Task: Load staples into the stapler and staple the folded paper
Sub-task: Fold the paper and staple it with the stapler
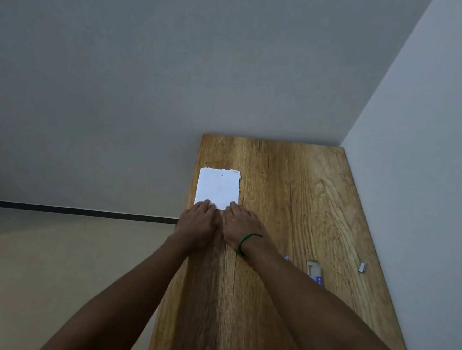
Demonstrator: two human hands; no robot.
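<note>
Now fingers straight, close together: left hand [197, 220] and right hand [239, 224] press near edge of white folded paper square [218, 188] on wood-grain table [295, 189]. Step, likely: flattening fold. Next: reach right for small silver staple strip [362, 267] and probable blue-and-silver stapler [315, 271], both untouched.

No readable text, label or number anywhere.

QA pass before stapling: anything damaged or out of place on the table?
The folded paper's far edge is ragged, as if torn. A loose staple strip lies alone near the table's right edge. Nothing else stands out.
</note>
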